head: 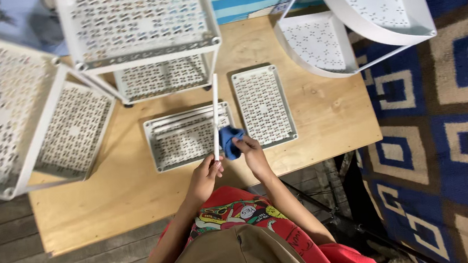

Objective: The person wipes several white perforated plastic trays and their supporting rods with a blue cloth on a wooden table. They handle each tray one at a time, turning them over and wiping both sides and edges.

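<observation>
- Left hand (206,173) is gripping the lower end of a thin white rod (215,116), fingers curled together round it; rod is pointing up & away from the person, nearly upright in the head view, top end reaching toward the racks.
- Right hand (251,149) is pinching a blue cloth (228,140), fingers closed on it; cloth is sitting at the fingertips, bunched, pressed against the rod's right side just above the left hand's grip.
- So the rod is running between the two hands: bottom end inside the left fist, lower shaft touching the cloth.
- Rod is crossing over a flat white perforated tray (176,145) lying on the wooden table (110,204); cannot tell if rod is touching the tray. More white rods seem to be lying along that tray's upper edge.
- 2nd flat perforated tray (268,97) is lying just right of the cloth, long side running away from the person.
- Tall white perforated shelf rack (140,27) is standing behind the trays; another rack (12,111) is tilting at the left table edge.
- Curved white corner shelf unit (370,7) is sitting at upper right, partly over a blue & brown patterned rug (448,129).
- Person's red printed shirt (241,210) is showing at the bottom.
</observation>
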